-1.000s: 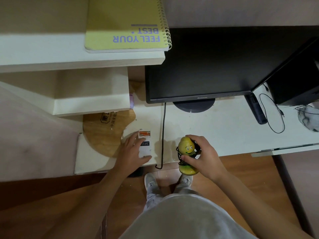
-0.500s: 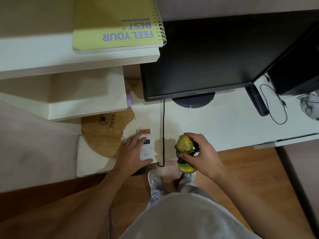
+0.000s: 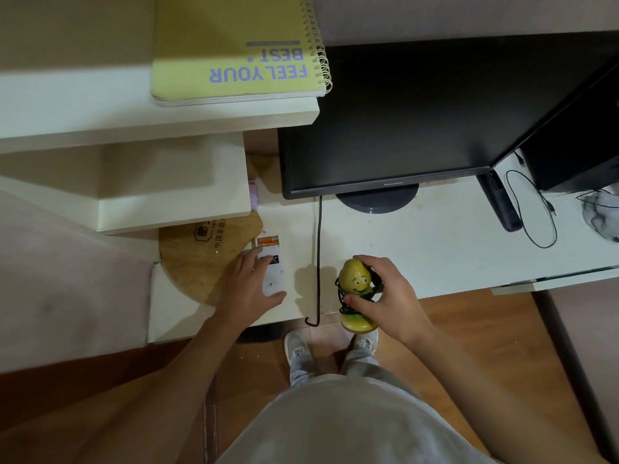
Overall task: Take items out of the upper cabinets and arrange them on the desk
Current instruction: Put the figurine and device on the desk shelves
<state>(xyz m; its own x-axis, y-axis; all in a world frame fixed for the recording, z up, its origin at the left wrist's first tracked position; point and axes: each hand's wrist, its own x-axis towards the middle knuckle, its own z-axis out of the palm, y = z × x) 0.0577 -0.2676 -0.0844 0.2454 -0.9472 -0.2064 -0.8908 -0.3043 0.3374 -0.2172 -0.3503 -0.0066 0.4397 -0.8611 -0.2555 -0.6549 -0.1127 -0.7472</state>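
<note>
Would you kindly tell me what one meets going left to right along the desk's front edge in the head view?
From the left: wooden board → left hand → black cable → yellow figure → right hand.

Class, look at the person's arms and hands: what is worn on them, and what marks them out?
The left forearm and right forearm are bare as far as the picture's edge, and no sleeves show. The left hand and right hand wear no gloves, and no watch, bracelet or ring is visible. Between the arms a pale grey top shows.
</note>
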